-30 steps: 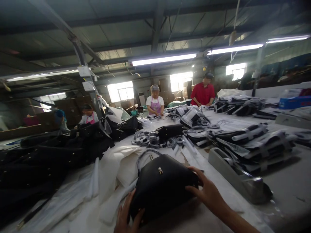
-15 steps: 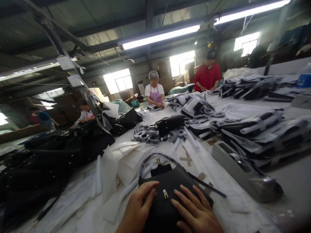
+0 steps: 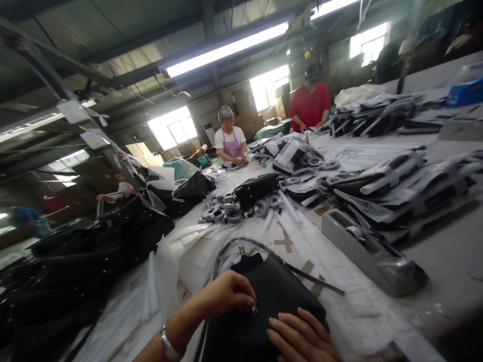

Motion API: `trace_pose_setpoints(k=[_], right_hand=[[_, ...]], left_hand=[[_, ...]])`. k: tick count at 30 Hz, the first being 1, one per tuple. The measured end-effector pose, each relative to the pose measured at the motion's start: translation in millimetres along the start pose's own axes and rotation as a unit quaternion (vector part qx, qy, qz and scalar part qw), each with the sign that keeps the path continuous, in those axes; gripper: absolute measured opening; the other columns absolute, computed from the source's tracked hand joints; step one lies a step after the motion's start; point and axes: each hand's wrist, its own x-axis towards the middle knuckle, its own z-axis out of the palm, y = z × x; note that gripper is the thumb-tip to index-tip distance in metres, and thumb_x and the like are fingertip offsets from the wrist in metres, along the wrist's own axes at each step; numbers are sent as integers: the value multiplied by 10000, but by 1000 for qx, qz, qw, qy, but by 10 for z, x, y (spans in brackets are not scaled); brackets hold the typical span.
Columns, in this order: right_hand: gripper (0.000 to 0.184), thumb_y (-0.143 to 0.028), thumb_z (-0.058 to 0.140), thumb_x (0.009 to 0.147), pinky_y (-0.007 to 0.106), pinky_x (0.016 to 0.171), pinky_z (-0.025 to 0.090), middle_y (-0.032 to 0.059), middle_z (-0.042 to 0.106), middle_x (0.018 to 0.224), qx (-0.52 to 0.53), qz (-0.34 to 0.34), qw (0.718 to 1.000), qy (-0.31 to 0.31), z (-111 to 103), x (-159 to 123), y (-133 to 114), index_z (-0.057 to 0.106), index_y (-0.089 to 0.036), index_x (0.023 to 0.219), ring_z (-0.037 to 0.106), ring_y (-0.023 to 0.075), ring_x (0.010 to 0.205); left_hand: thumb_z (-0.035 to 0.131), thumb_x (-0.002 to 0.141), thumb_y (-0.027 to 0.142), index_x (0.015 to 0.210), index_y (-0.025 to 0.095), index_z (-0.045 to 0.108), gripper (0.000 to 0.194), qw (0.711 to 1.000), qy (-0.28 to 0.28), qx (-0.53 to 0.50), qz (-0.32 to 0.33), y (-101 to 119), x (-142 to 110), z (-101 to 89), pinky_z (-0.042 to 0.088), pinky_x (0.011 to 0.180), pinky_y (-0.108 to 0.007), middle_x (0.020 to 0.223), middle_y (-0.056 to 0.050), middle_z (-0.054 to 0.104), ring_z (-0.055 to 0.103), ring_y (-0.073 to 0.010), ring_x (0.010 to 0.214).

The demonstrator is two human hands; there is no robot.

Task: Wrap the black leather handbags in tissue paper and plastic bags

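tilted head-worn view, forward and down across the table (image 3: 449,251)

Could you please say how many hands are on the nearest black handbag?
2: the left hand at the metal clasp, the right hand spread on the black handbag; none appears hidden.

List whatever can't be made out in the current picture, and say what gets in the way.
Bag: its near end is cut off by the head view's bottom edge.
Clasp: partly covered in the head view by the left hand, so whether it is gripped or just touched is unclear.
Right hand: its wrist is cut off by the same edge.
White labels: any writing is too small and blurred in the head view.
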Motion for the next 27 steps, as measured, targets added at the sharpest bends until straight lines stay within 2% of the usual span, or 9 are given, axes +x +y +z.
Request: trace_pose_setpoints(k=[7, 10, 12, 14, 17, 19, 22, 24, 27], right_hand=[[229, -250, 520, 1026, 310, 1244, 180, -49, 786, 1061, 2, -7, 1000, 2, -39, 19, 1, 739, -238, 1093, 714, 103, 982], [223, -244, 529, 1017, 303, 1233, 207, -37, 791, 1039, 6, -1, 1000, 4, -40, -2, -19, 738, -235, 1095, 711, 105, 990], [218, -242, 541, 1009, 300, 1228, 219, -32, 789, 1047, 2, 3, 1000, 4, -38, -7, -29, 732, -237, 1115, 707, 107, 1007], [216, -244, 555, 1001, 295, 1224, 227, -29, 786, 1061, -6, 9, 1000, 2, -34, 3, -35, 723, -244, 1136, 703, 106, 1019], [221, -256, 541, 1006, 289, 1228, 215, -38, 783, 1075, -12, 13, 1000, 0, -28, 26, -38, 722, -246, 1134, 702, 101, 1020], [237, -228, 524, 1006, 298, 1231, 207, -37, 776, 1098, -18, 10, 1000, -13, -28, 24, -37, 718, -240, 1141, 700, 107, 1033], [286, -162, 517, 979, 331, 1234, 200, -16, 756, 1159, -29, -7, 998, -53, -33, -22, -35, 700, -227, 1189, 685, 135, 1088], [322, -153, 524, 960, 348, 1241, 175, -1, 735, 1210, -22, -12, 997, -75, -31, -73, -36, 677, -214, 1237, 672, 154, 1121], [369, -178, 553, 938, 349, 1243, 159, 10, 703, 1271, -2, 3, 996, -89, -9, -141, -36, 643, -215, 1294, 666, 168, 1134]], left_hand=[[813, 655, 413, 879, 145, 715, 363, 996, -24, -79, -36, -115, 43, -60, 491, 662, -264, 778, -39, 731, 627, -117, 645], [828, 639, 385, 918, 146, 693, 392, 997, -5, -76, -22, -137, 62, -25, 432, 574, -237, 709, -13, 697, 617, -126, 625], [800, 682, 368, 918, 145, 682, 345, 997, 22, -77, 5, -91, 26, 30, 403, 566, -228, 687, 1, 672, 601, -116, 623], [766, 731, 356, 923, 150, 669, 298, 994, 49, -87, 40, 6, -82, 112, 417, 611, -232, 719, 4, 665, 594, -107, 650], [740, 775, 380, 955, 166, 656, 292, 988, 73, -114, 79, 136, -380, 255, 427, 628, -231, 772, 5, 656, 589, -108, 682], [763, 763, 407, 952, 178, 665, 313, 979, 114, -140, 92, 98, -628, 325, 415, 607, -220, 756, 11, 650, 583, -110, 687], [828, 685, 460, 861, 187, 687, 354, 948, 254, -177, 75, -284, -1003, 374, 435, 658, -227, 754, 11, 675, 587, -112, 697], [833, 652, 511, 827, 189, 698, 391, 916, 361, -173, 24, -730, -1254, 405, 450, 658, -242, 714, 15, 674, 597, -126, 683], [813, 612, 585, 875, 189, 709, 486, 875, 453, -154, -77, -1458, -1656, 511, 452, 573, -261, 711, -9, 700, 640, -181, 693]])
